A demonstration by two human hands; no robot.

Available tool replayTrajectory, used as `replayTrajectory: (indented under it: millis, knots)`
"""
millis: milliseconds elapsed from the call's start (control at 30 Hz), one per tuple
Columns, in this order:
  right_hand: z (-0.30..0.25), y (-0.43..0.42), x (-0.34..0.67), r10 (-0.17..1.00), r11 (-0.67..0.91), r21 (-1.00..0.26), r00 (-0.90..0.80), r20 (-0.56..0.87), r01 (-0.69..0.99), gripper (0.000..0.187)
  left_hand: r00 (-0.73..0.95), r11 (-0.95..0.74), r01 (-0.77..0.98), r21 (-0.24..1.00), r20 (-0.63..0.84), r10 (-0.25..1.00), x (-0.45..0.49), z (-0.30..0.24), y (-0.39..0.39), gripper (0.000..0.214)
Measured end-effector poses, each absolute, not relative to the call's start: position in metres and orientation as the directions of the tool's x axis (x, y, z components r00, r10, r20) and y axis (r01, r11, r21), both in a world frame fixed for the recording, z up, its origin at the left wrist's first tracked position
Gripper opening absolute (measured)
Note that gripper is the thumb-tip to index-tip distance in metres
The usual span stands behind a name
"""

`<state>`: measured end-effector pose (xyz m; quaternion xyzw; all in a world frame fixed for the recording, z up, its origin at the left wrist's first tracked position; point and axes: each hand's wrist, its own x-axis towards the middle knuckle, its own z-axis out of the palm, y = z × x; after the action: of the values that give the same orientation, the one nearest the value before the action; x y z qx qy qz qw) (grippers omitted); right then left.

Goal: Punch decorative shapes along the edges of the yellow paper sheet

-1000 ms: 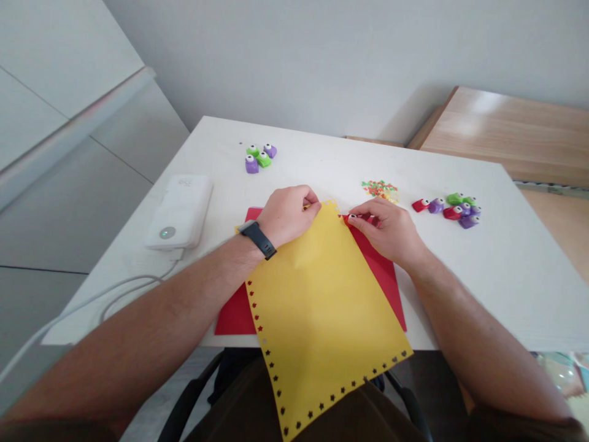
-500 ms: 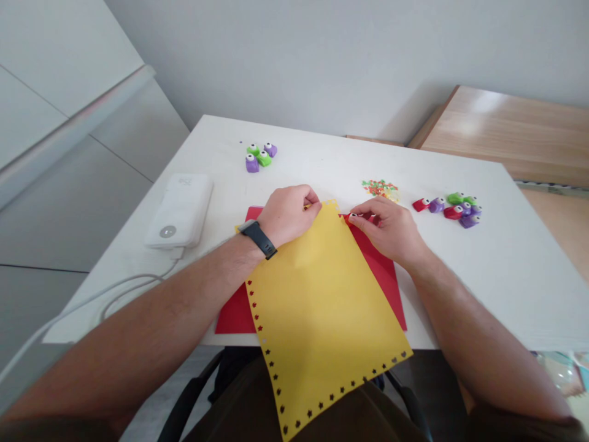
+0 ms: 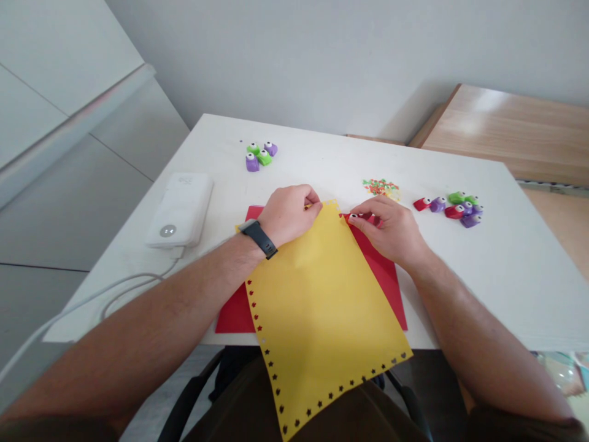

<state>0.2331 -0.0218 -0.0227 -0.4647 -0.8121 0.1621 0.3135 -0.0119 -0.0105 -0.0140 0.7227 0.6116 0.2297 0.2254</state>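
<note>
A yellow sheet of paper (image 3: 322, 307), with small shapes punched along its edges, hangs over the table's front edge. My left hand (image 3: 292, 212) pinches the sheet's far edge between thumb and fingers. At the sheet's far right corner, my right hand (image 3: 386, 224) grips a small red craft punch (image 3: 350, 218) with a white-and-black button, thumb against it. The punch sits at the paper's edge; its slot is hidden. Beneath the yellow sheet lies a red sheet (image 3: 384, 279), showing on both sides.
Loose punched paper bits (image 3: 380, 187) lie beyond my right hand. Several craft punches (image 3: 460, 210) are grouped at the right, and more punches (image 3: 260, 157) at the back left. A white power bank (image 3: 180, 209) with a cable stands left on the white table (image 3: 322, 150).
My right hand's fingers have shifted very slightly around the red punch. The left hand and the yellow sheet stay practically in place.
</note>
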Motion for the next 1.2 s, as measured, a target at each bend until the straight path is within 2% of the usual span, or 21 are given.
replayTrajectory:
  millis: [1200]
  knots:
    - [-0.0204,-0.0226,0.2366,0.829,0.559,-0.546,-0.417,0.372,0.624,0.007,0.133,-0.155,0.775,0.613,0.082,0.988,-0.0119,-0.0138,-0.0119,0.015]
